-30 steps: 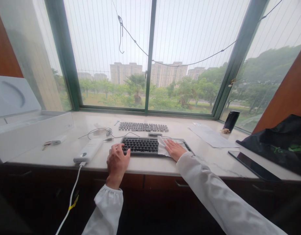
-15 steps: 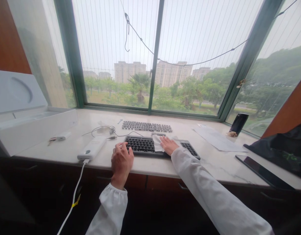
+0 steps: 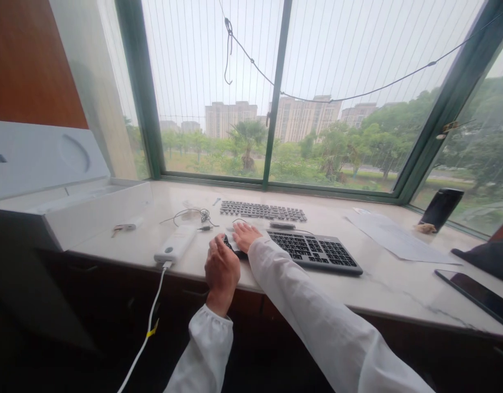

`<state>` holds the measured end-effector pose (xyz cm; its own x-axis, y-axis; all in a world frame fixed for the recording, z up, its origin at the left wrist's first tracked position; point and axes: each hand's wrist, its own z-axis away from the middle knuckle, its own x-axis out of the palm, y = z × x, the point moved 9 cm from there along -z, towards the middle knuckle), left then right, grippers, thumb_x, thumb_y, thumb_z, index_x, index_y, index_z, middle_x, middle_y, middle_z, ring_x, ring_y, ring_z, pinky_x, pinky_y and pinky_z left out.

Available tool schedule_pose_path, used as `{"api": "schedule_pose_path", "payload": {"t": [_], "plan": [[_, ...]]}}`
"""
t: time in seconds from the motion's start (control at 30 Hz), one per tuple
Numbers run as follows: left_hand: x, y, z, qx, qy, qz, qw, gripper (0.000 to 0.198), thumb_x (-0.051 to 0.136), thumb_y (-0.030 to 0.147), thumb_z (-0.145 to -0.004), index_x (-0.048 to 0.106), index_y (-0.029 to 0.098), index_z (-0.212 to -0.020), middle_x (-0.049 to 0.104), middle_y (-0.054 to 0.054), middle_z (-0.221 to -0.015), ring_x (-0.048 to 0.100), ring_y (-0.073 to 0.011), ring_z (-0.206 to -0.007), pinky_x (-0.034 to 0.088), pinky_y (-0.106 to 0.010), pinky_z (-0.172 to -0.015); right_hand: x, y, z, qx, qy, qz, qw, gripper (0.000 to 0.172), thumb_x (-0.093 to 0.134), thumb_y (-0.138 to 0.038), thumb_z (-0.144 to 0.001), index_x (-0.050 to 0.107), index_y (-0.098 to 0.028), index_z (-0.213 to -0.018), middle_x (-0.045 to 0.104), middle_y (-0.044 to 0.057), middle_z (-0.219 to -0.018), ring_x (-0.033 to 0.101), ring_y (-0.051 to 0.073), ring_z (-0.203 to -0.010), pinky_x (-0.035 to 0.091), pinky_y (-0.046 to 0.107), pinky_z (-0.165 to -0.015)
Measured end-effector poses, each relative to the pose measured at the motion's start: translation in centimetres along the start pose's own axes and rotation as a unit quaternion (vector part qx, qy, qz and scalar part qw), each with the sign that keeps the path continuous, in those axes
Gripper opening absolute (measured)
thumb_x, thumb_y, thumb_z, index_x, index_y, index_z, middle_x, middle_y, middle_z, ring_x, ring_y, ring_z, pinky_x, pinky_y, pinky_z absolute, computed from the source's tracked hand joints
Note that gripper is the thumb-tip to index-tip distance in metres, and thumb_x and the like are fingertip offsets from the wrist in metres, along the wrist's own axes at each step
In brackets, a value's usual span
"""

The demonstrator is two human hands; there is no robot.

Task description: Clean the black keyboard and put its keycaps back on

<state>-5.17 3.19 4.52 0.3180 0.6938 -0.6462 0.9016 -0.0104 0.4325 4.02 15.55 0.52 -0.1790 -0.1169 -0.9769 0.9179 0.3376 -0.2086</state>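
The right hand [image 3: 246, 236] is lying flat and open, pressing a crumpled white cloth [image 3: 231, 240] onto the left end of a long, low black-keyed keyboard with a grey metal frame [image 3: 317, 253]. The left hand [image 3: 222, 271] is curling just beside it, fingers bent down at the keyboard's near corner, and whether they have hold of anything is hidden. The keyboard is sitting ahead and to the right of both hands on a pale marble sill [image 3: 382, 284], its long axis running crosswise, with its right end angled slightly toward the person, while rows of loose dark keycaps [image 3: 262, 211] are lying beyond the hands and a white power bank [image 3: 176, 243] is lying just left of the left hand.
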Motion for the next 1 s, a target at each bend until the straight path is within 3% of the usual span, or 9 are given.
{"api": "schedule_pose_path", "payload": {"t": [0.13, 0.3, 0.53, 0.67, 0.83, 0.93, 1.0], "plan": [[-0.2, -0.5, -0.2, -0.034, -0.003, 0.040, 0.999, 0.028, 0.037, 0.023, -0.097, 0.051, 0.013, -0.119, 0.063, -0.014, -0.106, 0.065, -0.0235, -0.090, 0.048, -0.031, -0.069, 0.0, -2.6, -0.8, -0.032, 0.000, -0.001, 0.999, 0.062, 0.018, -0.043, -0.099, 0.016, -0.017, -0.154, 0.012, 0.006, -0.162, 0.009, 0.025, -0.148, 0.010, 0.048, -0.119], [-0.5, -1.4, -0.5, -0.101, -0.015, 0.121, 0.987, 0.036, 0.031, 0.041, -0.100, 0.051, 0.018, -0.118, 0.064, -0.012, -0.112, 0.066, -0.0238, -0.091, 0.049, -0.034, -0.071, 0.1, -4.4, 0.1, -0.080, 0.000, -0.005, 0.997, 0.065, 0.020, -0.051, -0.099, 0.018, -0.017, -0.154, 0.010, 0.006, -0.162, 0.007, 0.025, -0.148, 0.010, 0.048, -0.120], [-1.5, -1.2, -0.6, -0.065, 0.037, 0.078, 0.994, 0.042, 0.030, 0.043, -0.100, 0.054, 0.014, -0.119, 0.063, -0.015, -0.111, 0.060, -0.0277, -0.103, 0.045, -0.041, -0.087, 0.6, -5.4, 2.5, -0.133, -0.016, -0.021, 0.991, 0.066, 0.021, -0.052, -0.098, 0.016, -0.018, -0.155, 0.012, 0.008, -0.161, 0.011, 0.026, -0.148, 0.013, 0.048, -0.120], [-1.7, -1.2, -0.5, -0.060, 0.047, 0.059, 0.995, 0.041, 0.030, 0.042, -0.100, 0.053, 0.014, -0.121, 0.062, -0.015, -0.113, 0.059, -0.0284, -0.105, 0.045, -0.041, -0.088, 0.2, -5.9, 3.8, -0.154, -0.030, -0.037, 0.987, 0.066, 0.030, -0.048, -0.098, 0.019, -0.016, -0.154, 0.017, 0.009, -0.160, 0.015, 0.025, -0.147, 0.014, 0.042, -0.121], [-2.0, -1.9, -0.4, -0.073, 0.062, 0.109, 0.990, 0.038, 0.030, 0.039, -0.100, 0.054, 0.015, -0.117, 0.062, -0.014, -0.112, 0.056, -0.0270, -0.107, 0.044, -0.040, -0.090, -1.0, -5.0, 4.1, -0.138, -0.023, -0.065, 0.988, 0.051, 0.036, -0.036, -0.098, 0.039, -0.022, -0.147, 0.036, 0.003, -0.154, 0.029, 0.021, -0.143, 0.023, 0.032, -0.118], [-2.0, -3.0, -0.4, -0.099, 0.083, 0.172, 0.977, 0.034, 0.030, 0.035, -0.100, 0.055, 0.015, -0.112, 0.063, -0.013, -0.111, 0.056, -0.0257, -0.105, 0.044, -0.038, -0.090, -1.6, -3.2, 3.6, -0.100, -0.010, -0.084, 0.991, 0.043, 0.039, -0.034, -0.099, 0.050, -0.023, -0.139, 0.053, 0.005, -0.142, 0.048, 0.024, -0.131, 0.038, 0.036, -0.110], [-1.9, -3.6, -0.4, -0.114, 0.094, 0.197, 0.969, 0.031, 0.032, 0.033, -0.099, 0.056, 0.016, -0.109, 0.063, -0.011, -0.109, 0.056, -0.0252, -0.103, 0.044, -0.038, -0.089, -1.8, -2.0, 3.1, -0.082, -0.004, -0.090, 0.993, 0.039, 0.048, -0.035, -0.097, 0.054, -0.022, -0.133, 0.057, 0.008, -0.134, 0.056, 0.025, -0.119, 0.045, 0.043, -0.101]]}}
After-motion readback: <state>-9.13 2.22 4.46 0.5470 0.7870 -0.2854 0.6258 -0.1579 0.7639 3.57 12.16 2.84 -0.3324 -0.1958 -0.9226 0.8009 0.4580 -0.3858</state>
